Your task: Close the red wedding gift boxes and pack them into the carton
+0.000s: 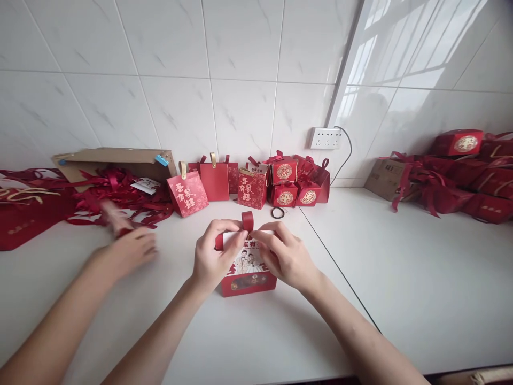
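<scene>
A red and white gift box [249, 287] stands on the white table in front of me, with a printed couple and Chinese characters on its upper flap and an oval window below. From its top rises a red strap loop [247, 219]. My left hand [214, 254] grips the box's upper left edge, its thumb pressed near the base of the loop. Opposite it, my right hand [287, 255] pinches at the same base from the right, fingers bent. Whatever small part lies between the fingertips is partly hidden.
At left, a co-worker's blurred hand [128, 248] reaches near a cardboard box [120, 155] spilling red ribbons [116, 184]. Several finished gift boxes [186, 193] stand along the wall, with a black ring [277, 213] nearby. More red boxes [460, 171] pile up at right.
</scene>
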Tool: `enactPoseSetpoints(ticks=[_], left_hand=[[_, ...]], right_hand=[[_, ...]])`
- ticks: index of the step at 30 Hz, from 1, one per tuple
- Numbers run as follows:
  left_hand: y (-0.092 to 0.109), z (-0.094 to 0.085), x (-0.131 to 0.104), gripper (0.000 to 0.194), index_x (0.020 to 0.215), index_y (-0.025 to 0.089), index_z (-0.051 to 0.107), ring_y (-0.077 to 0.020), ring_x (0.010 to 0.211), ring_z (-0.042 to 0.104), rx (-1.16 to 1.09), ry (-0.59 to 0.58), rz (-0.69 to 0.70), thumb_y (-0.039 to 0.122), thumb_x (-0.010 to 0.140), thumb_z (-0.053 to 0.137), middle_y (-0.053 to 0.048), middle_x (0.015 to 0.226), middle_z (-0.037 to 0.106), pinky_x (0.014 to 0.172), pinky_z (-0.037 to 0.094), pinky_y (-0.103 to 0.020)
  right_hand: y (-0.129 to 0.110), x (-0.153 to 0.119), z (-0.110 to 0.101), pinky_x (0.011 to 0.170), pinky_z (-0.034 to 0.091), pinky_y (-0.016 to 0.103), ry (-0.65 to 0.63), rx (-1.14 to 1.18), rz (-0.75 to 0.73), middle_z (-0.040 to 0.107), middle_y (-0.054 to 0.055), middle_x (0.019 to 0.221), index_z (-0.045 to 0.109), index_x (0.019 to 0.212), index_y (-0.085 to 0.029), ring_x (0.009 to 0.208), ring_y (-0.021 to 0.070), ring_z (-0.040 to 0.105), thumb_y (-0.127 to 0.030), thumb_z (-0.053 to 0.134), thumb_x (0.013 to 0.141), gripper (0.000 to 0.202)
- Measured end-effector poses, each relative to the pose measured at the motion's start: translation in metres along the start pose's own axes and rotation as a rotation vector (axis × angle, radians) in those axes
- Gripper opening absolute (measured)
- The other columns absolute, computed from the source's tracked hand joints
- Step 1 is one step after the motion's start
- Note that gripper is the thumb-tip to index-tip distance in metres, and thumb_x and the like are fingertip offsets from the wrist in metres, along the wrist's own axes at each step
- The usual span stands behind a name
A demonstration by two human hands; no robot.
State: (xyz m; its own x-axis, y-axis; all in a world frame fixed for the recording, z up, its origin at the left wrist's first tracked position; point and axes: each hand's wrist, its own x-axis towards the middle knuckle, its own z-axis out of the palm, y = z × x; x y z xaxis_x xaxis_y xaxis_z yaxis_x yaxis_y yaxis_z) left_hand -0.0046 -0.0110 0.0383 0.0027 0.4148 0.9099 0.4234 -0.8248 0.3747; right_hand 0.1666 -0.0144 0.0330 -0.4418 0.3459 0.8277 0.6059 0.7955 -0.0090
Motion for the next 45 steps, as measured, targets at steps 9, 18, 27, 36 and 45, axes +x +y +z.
enactPoseSetpoints(ticks=[9, 18, 27, 36, 45], left_hand=[[0.007, -0.003, 0.005, 0.018, 0.094, 0.019, 0.067, -0.0102, 0.082, 0.065, -0.008, -0.126, 0.011, 0.008, 0.084, 0.056, -0.002, 0.089, 0.069, 0.072, 0.053, -0.019], [0.008, -0.006, 0.003, 0.027, 0.103, 0.018, 0.067, -0.0167, 0.088, 0.065, -0.055, -0.199, -0.029, 0.011, 0.08, 0.055, -0.006, 0.097, 0.069, 0.077, 0.055, -0.027], [0.009, -0.004, 0.003, 0.02, 0.099, 0.019, 0.069, -0.0171, 0.084, 0.066, -0.041, -0.192, -0.082, 0.018, 0.081, 0.059, -0.006, 0.093, 0.07, 0.075, 0.055, -0.027], [0.011, -0.003, 0.003, 0.017, 0.096, 0.019, 0.069, -0.0137, 0.081, 0.065, -0.129, -0.189, -0.135, 0.017, 0.082, 0.059, -0.004, 0.089, 0.069, 0.073, 0.053, -0.023], [0.012, -0.003, 0.003, 0.017, 0.094, 0.018, 0.07, -0.0153, 0.08, 0.065, -0.154, -0.205, -0.23, 0.021, 0.082, 0.059, -0.005, 0.088, 0.069, 0.071, 0.054, -0.024]], right_hand=[[-0.001, 0.002, 0.001, 0.042, 0.04, 0.019, 0.003, -0.065, 0.042, 0.055, 0.005, 0.086, 0.05, 0.109, -0.02, 0.065, 0.0117, 0.057, -0.016, 0.04, 0.092, 0.02], [-0.003, 0.002, -0.001, 0.042, 0.037, 0.019, -0.023, -0.05, 0.094, 0.055, 0.004, 0.086, 0.05, 0.1, -0.02, 0.061, 0.0107, 0.054, -0.016, 0.041, 0.091, 0.014], [-0.002, -0.001, -0.001, 0.044, 0.039, 0.021, 0.023, 0.109, 0.129, 0.056, 0.003, 0.083, 0.046, 0.101, -0.02, 0.056, 0.0098, 0.053, -0.019, 0.046, 0.09, 0.011], [-0.005, 0.003, -0.002, 0.047, 0.04, 0.022, 0.102, 0.146, 0.181, 0.053, 0.001, 0.074, 0.056, 0.095, -0.018, 0.054, 0.0094, 0.05, -0.017, 0.048, 0.091, 0.01], [-0.006, 0.004, 0.0, 0.05, 0.042, 0.022, 0.119, 0.184, 0.21, 0.054, 0.001, 0.074, 0.058, 0.093, -0.019, 0.057, 0.0106, 0.051, -0.02, 0.049, 0.091, 0.009]])
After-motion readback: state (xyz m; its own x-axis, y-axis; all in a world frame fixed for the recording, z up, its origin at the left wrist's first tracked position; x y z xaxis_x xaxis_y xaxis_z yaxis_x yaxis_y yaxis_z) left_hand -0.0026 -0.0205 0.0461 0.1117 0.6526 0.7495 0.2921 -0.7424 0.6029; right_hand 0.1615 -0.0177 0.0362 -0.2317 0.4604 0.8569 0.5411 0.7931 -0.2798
